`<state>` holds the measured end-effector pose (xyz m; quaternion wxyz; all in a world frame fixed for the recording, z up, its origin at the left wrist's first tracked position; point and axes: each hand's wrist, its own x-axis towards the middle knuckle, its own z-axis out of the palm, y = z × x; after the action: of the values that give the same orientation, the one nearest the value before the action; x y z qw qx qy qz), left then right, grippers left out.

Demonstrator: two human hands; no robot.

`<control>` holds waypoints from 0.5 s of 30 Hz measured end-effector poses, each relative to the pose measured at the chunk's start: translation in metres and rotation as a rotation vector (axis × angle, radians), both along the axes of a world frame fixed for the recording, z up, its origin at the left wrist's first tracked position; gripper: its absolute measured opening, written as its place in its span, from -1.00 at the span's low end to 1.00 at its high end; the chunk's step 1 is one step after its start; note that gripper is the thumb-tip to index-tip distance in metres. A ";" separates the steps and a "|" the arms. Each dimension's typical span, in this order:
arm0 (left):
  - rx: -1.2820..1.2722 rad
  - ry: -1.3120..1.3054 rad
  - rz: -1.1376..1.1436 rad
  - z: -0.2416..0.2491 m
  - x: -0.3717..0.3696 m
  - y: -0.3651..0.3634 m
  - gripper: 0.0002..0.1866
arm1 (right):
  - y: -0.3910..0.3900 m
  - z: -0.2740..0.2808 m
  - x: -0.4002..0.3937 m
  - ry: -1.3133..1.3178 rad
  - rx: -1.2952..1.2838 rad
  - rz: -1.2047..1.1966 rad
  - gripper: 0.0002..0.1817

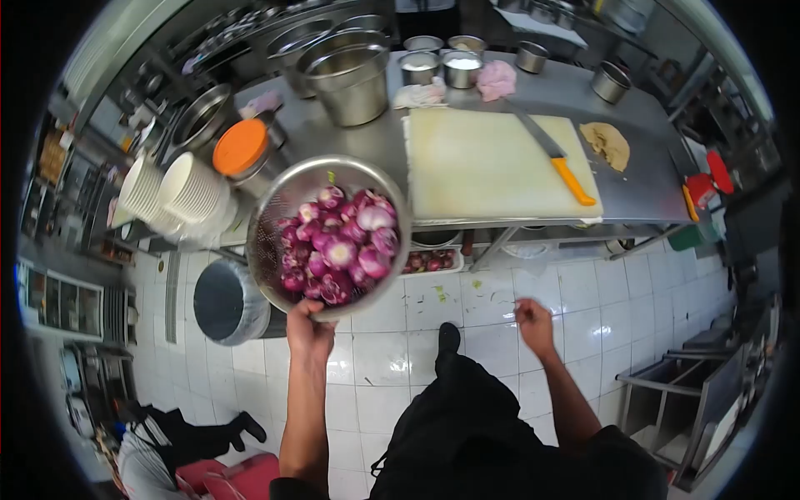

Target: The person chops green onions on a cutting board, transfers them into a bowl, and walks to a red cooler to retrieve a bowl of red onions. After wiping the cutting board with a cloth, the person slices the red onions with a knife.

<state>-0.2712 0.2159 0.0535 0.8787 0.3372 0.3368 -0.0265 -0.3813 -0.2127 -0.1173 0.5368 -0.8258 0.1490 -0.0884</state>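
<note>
At the near edge of the surface (325, 136), left of the board (492, 162), the left hand (311, 332) holds a colander (392, 179) of onions (340, 250), its fingers clamped on the rim; the right hand (533, 323) hangs over the floor, fingers curled together, holding nothing visible; the knife (546, 146) lies on the board, dough (608, 146) just beside it
</note>
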 end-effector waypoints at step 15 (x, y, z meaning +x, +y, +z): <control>-0.057 -0.155 -0.062 -0.007 0.105 -0.068 -0.57 | -0.140 0.163 0.237 0.055 -0.754 -0.130 -0.43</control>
<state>-0.1667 0.1479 0.0470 0.9101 0.3233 0.2565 -0.0369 -0.1440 -0.3529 0.0456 0.1844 -0.9561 0.1726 -0.1487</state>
